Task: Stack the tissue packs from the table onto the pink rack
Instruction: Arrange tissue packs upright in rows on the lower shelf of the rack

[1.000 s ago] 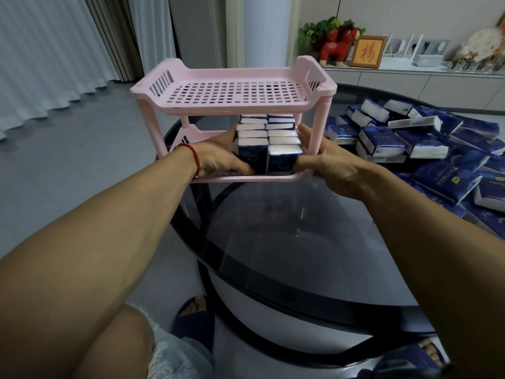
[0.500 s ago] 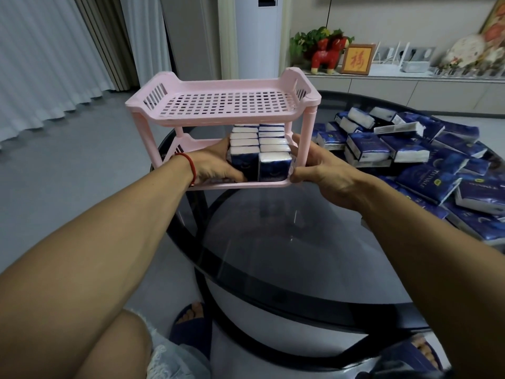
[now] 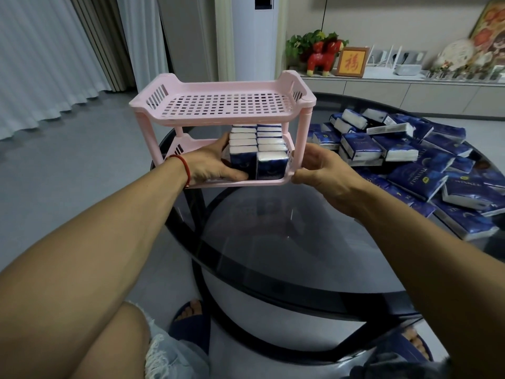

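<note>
The pink rack (image 3: 224, 105), with two tiers, stands on the far left part of the dark glass table (image 3: 273, 242). Its top shelf is bare. On the lower shelf, blue-and-white tissue packs (image 3: 272, 164) stand in two rows running front to back. My left hand (image 3: 207, 162) reaches into the lower shelf and presses flat against the left side of the rows, thumb along the front pack's base. My right hand (image 3: 322, 173) holds the rack's front right corner by the leg. A loose pile of tissue packs (image 3: 410, 165) lies on the table to the right.
The round table's edge curves close to my knees and slippered feet. Behind the table runs a low sideboard (image 3: 410, 91) with a red figurine, a frame and routers. A tall white air conditioner (image 3: 257, 36) and curtains stand at the back left.
Both hands keep the same places on the packs and the rack. The view has tilted up a little, so the rack sits lower in the frame.
</note>
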